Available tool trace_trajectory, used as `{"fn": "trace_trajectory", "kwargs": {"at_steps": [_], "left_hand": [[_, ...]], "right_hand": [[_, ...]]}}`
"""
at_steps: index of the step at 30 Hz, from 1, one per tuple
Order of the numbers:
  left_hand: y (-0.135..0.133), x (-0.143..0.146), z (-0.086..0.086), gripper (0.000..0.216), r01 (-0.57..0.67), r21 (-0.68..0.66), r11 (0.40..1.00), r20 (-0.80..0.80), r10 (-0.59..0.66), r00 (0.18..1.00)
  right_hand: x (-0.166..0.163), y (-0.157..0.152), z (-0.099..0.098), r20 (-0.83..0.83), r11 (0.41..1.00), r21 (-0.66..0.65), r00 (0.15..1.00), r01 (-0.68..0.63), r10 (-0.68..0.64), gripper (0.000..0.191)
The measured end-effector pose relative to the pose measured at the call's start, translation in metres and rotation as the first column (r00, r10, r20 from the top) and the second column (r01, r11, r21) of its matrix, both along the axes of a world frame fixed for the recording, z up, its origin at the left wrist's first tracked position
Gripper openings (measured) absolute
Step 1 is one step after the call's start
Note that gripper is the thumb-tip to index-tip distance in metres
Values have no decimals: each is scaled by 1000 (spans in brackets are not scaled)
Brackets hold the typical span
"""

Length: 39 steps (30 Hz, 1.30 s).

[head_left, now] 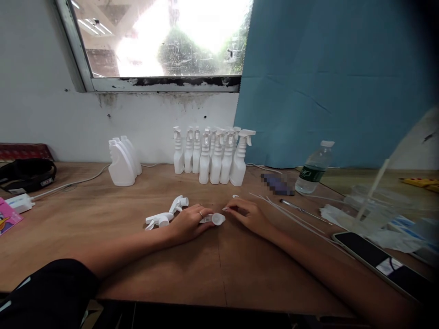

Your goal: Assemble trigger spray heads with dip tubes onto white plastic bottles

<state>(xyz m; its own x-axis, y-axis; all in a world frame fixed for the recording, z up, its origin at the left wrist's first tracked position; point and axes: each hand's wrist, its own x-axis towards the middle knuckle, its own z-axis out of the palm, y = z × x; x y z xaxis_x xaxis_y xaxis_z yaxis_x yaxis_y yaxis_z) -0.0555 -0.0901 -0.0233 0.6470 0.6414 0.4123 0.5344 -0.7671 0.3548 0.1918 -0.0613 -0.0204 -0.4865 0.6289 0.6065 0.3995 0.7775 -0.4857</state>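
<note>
My left hand (190,223) rests on the wooden table (113,219), fingers curled over a white spray-trigger head (214,219) whose round cap end sticks out to the right. My right hand (247,214) lies just right of that cap, fingers bent and fingertips pinched close to it; whether it holds anything is hidden. Two loose white trigger heads (164,214) lie just left of my left hand. Behind stands a cluster of several white spray bottles with triggers fitted (216,157), and bottles without heads (123,162) to the left.
Thin white dip tubes (288,214) lie right of my right hand. A clear water bottle (313,167), a phone (373,256), plastic bags (377,210) at right. A black strap (27,176), white charger with cable (20,202) and pink card (7,219) at left.
</note>
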Motion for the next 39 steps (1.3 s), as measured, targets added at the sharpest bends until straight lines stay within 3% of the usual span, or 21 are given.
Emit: {"fn": "trace_trajectory", "kwargs": {"at_steps": [3,6,10,14,17,22,25,32,35,37,39], "left_hand": [[-1,0,4,30,30,-223,974,120,-3,993],[0,1,7,30,65,-275,959,145,-25,989],[2,0,3,32,58,-253,966,149,-20,989],[1,-2,1,43,0,-248,969,134,34,990],[0,-2,1,35,36,-169,985,110,-17,994],[4,-3,-2,45,57,-52,997,2,-57,998],[7,-4,-6,39,41,-24,999,-26,-41,999],[8,-3,-8,37,73,36,997,-33,-71,997],[6,-2,-7,37,36,8,999,-30,-36,999],[5,-1,-7,36,10,-27,1000,-21,-11,1000],[4,0,-6,39,-1,-64,998,3,2,1000]], "right_hand": [[-6,-10,5,-56,989,149,998,-19,27,15],[-11,-17,7,44,969,218,993,-117,110,23],[-13,-20,9,179,952,165,957,-260,230,38],[-10,-17,7,180,965,114,960,-235,212,34],[-11,-15,-1,202,981,75,966,-178,160,32],[-14,-11,-11,226,984,89,965,-155,131,21],[-12,-11,-12,215,976,108,963,-190,164,19],[-10,-13,-1,258,956,175,948,-237,188,20],[-1,-5,10,189,988,85,975,-132,114,33],[14,8,16,152,997,68,987,43,-53,32],[36,26,19,232,963,121,937,239,-261,20]]}}
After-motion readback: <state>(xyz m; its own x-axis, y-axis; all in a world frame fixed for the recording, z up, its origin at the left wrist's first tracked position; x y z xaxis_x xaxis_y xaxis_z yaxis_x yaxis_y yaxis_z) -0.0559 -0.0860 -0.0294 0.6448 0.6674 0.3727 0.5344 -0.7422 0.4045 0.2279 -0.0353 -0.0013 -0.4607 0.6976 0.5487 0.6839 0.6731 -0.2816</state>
